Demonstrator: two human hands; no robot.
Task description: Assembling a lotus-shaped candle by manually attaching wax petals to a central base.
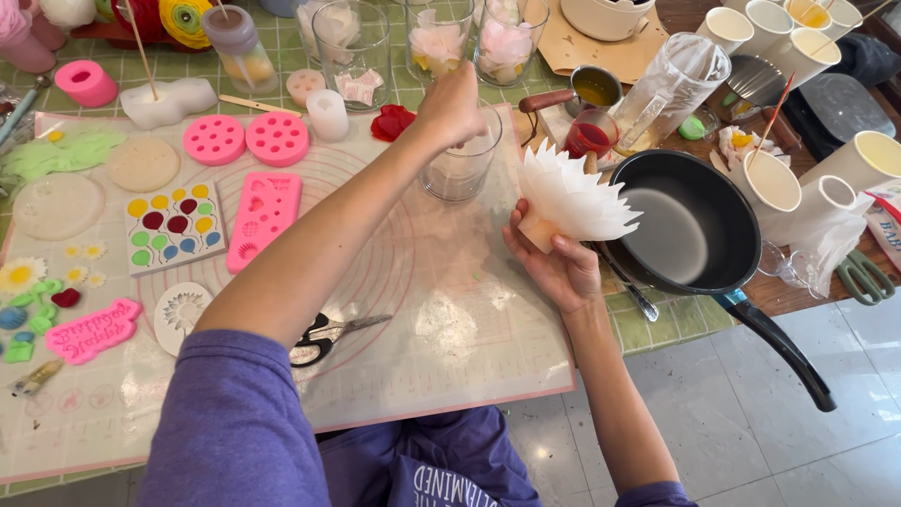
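Note:
My right hand (554, 268) holds a white layered flower with pointed petals (572, 199) beside a black frying pan (690, 225) that holds a pale liquid. My left hand (452, 105) reaches forward with its fingers bunched over the rim of an empty clear glass (460, 169) on the translucent work mat (450, 329). Whether those fingers pinch anything small I cannot see.
Pink silicone moulds (246, 139), a long pink mould (265, 216) and a colourful balloon mould (175, 227) lie at left. Scissors (324, 338) rest near me. Glasses with flowers (505, 38), a small pot (591, 89), a plastic jug (671, 84) and paper cups (779, 28) stand behind.

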